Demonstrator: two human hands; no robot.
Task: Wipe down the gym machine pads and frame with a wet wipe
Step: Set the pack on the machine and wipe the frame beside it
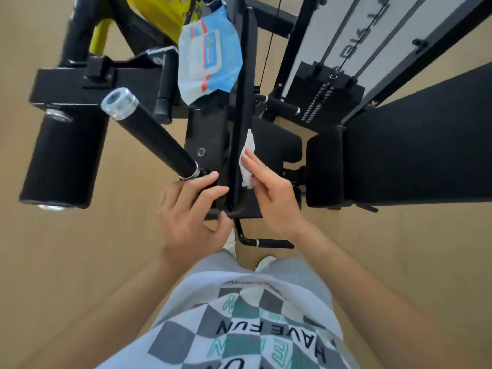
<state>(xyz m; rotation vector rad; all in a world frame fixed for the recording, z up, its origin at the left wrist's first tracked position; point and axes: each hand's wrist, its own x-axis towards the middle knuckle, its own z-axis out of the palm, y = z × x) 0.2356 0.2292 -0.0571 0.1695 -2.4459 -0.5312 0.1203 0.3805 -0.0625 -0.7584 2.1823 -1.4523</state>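
Shirt front (266,328) is showing "HAVE FUN" in print. Left hand (191,209) is holding the frame (207,134) at its near end, grip curled round the edge. Right hand (269,193) is pressing the wet wipe (247,155) against the side of the pad (241,102), fingers straight, grip not closed. Pad's long axis is running away from the body; wipe is sitting near its close end, so the stroke probably goes forward. Wipe packet (210,57) is lying further up, label unreadable.
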